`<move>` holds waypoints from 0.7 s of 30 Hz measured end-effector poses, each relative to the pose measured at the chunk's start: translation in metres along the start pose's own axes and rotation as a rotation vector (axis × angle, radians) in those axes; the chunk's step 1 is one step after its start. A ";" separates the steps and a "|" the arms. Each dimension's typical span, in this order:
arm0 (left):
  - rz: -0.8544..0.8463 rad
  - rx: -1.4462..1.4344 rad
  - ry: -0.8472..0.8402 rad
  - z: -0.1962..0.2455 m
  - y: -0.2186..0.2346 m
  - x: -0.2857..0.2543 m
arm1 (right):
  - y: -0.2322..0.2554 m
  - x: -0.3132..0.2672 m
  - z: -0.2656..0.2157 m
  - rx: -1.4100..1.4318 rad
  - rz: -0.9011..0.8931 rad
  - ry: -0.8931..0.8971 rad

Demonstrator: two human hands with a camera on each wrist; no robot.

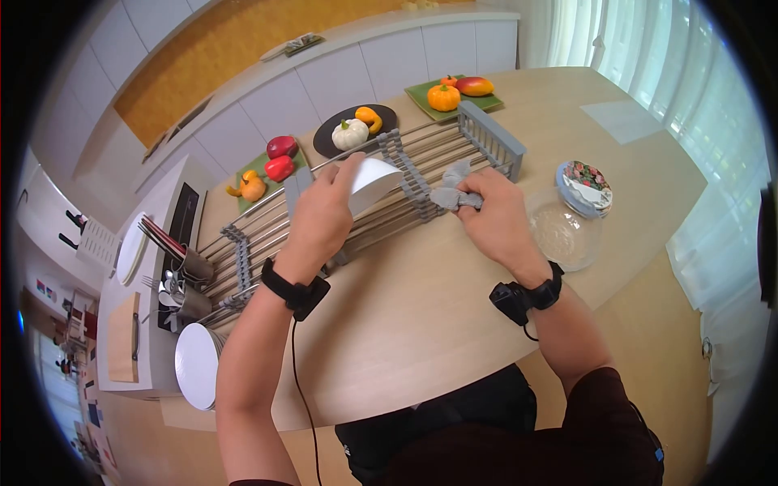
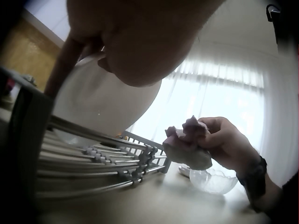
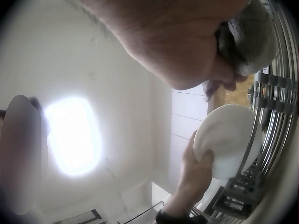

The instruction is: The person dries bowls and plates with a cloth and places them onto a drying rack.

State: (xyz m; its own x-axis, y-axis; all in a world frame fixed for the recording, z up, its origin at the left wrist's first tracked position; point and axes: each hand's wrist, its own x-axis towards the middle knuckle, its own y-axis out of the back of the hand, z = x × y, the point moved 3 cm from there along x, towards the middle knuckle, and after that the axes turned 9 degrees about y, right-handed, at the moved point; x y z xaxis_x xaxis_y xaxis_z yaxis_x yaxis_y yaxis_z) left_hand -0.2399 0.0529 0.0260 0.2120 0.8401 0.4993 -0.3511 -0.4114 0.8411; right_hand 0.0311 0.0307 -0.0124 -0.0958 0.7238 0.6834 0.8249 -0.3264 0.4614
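My left hand (image 1: 324,211) grips a white bowl (image 1: 374,182) by its rim, thumb on one face, tilted over the metal-rod dish rack (image 1: 369,231). In the right wrist view the bowl (image 3: 226,140) shows its round face. My right hand (image 1: 502,215) pinches a bunched grey cloth (image 1: 455,194) beside the bowl, near the rack's right end; the two are apart. The left wrist view shows the cloth (image 2: 187,149) hanging from the right fingers.
Behind the rack stand a black plate (image 1: 328,134) and green trays (image 1: 421,93) with fruit and vegetables. A clear glass bowl (image 1: 563,235) and a flower-patterned dish (image 1: 587,182) are at right. At left are cutlery holders (image 1: 194,300) and stacked white plates (image 1: 197,368).
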 end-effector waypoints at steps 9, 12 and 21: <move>-0.199 0.067 0.075 0.006 -0.015 -0.004 | -0.001 -0.001 -0.001 -0.039 -0.020 0.023; -0.199 0.066 0.031 0.004 -0.021 -0.007 | -0.001 -0.002 -0.002 -0.039 -0.032 0.033; -0.177 0.066 -0.001 0.008 -0.021 -0.011 | -0.002 -0.001 -0.003 -0.069 -0.063 0.036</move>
State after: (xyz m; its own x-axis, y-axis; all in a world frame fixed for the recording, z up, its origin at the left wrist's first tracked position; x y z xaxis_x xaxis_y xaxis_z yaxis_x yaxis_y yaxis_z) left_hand -0.2280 0.0495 0.0042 0.2660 0.9012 0.3422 -0.2475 -0.2792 0.9278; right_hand 0.0276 0.0289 -0.0125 -0.1672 0.7220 0.6714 0.7764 -0.3232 0.5410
